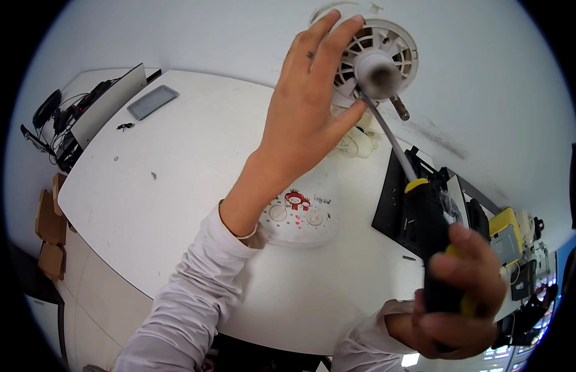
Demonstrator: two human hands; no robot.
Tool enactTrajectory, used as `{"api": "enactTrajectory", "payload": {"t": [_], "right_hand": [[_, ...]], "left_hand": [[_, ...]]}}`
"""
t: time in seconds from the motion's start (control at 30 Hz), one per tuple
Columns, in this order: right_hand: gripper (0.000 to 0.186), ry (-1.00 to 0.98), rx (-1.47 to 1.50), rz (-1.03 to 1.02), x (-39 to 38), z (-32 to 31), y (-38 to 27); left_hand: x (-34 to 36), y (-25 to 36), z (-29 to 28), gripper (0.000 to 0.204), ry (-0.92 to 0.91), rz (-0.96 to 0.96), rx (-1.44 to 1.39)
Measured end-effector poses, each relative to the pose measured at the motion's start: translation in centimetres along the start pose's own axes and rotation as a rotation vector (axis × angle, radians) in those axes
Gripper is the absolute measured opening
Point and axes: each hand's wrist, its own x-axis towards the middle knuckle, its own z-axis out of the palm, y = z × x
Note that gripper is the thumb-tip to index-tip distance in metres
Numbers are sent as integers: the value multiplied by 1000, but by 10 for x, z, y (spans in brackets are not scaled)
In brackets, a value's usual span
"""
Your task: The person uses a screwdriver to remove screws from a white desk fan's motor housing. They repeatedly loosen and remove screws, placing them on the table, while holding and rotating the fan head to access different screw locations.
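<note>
L hand (pixel 310 102) grip clasped on L side of fan motor housing (pixel 370 58), up over back of desk (pixel 201 149) nr wall (pixel 207 37). R hand (pixel 477 288), blurred, grip wrapped round blk/yel screwdriver (pixel 424 211) hndl; tip just beside hub (pixel 380 77). White fan base (pixel 300 217) w/ red cartoon print below.

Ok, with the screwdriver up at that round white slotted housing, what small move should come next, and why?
Probably check that the screwdriver is seated before turning it: the right hand grips its handle and its tip reaches in beside the hub, but this view can't show whether it's engaged. The left hand lies against the housing, so could steady it.
</note>
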Motion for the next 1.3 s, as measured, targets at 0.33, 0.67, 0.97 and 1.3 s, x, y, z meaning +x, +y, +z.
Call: {"api": "enactTrajectory", "payload": {"t": [0.33,0.67,0.97,1.3], "right_hand": [[26,56,-98,-74,2,-2,1],[31,286,-19,67,3,-3,6],[42,181,-337,-76,8,3,6],[51,193,-368,-58,-4,-15,11]], "left_hand": [[-1,-2,1,81,-6,-15,-42],[-2,-2,1,80,-7,-11,-11],[-2,-3,2,79,7,0,0],[-1,-1,1,79,-10,-27,15]]}}
